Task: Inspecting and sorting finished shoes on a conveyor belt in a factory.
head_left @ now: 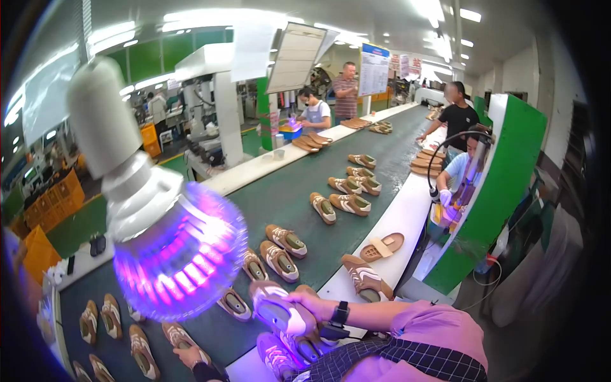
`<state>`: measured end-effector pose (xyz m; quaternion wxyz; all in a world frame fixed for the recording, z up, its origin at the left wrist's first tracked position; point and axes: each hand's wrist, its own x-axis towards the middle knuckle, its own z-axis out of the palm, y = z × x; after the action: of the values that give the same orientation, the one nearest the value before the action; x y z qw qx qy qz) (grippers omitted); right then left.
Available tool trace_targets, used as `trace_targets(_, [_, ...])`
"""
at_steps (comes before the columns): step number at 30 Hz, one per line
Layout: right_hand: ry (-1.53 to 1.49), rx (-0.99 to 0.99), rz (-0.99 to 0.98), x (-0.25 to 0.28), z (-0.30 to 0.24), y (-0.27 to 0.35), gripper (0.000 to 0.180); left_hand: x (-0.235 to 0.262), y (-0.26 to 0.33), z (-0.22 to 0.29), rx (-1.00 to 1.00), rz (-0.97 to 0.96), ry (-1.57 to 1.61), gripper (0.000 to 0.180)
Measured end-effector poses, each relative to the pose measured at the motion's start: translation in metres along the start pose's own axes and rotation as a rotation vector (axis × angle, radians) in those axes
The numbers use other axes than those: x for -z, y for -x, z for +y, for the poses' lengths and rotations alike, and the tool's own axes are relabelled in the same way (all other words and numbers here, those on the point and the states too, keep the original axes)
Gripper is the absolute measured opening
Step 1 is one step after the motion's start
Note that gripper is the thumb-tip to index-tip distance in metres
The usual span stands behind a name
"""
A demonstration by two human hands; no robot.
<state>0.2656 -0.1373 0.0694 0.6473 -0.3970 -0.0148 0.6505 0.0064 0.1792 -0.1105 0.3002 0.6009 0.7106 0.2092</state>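
Observation:
My right hand [312, 304], with a dark watch at its wrist, grips a brown and white sneaker [284, 313] above the belt's near edge. At the bottom, my left hand [188, 355] is closed on the side of another brown sneaker [178, 336] over the green conveyor belt [254, 204]. Just below the right hand, a sneaker pair [280, 356] sits in purple light. A large sneaker [367, 279] and a tan sole [382, 247] lie on the white ledge [344, 286] beyond my right forearm.
A lit purple lamp [178, 248] hangs close at left. Several sneakers [349, 184] stand along the belt. A green machine panel [487, 197] rises at right, beside a seated person [461, 175]. More people [315, 111] are across the belt. Soles [426, 162] lie stacked on the right ledge.

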Motion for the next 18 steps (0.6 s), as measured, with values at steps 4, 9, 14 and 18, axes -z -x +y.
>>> trace_targets(4, [0.029,0.124,-0.245,-0.041,-0.018,-0.032,0.050,0.007,0.003,0.002,0.071,0.098,0.058,0.057])
trace_targets(9, [-0.015,-0.008,-0.280,-0.062,0.002,-0.079,0.053,0.013,-0.009,-0.007,0.153,0.073,0.056,0.065])
trace_targets(14, [-0.153,-0.146,-0.150,-0.056,0.041,-0.158,0.046,0.016,-0.014,-0.003,0.172,0.066,0.051,0.069])
trace_targets(18, [-0.103,-0.196,-0.207,-0.082,0.045,-0.217,0.049,0.015,-0.027,-0.012,0.197,0.074,0.057,0.069])
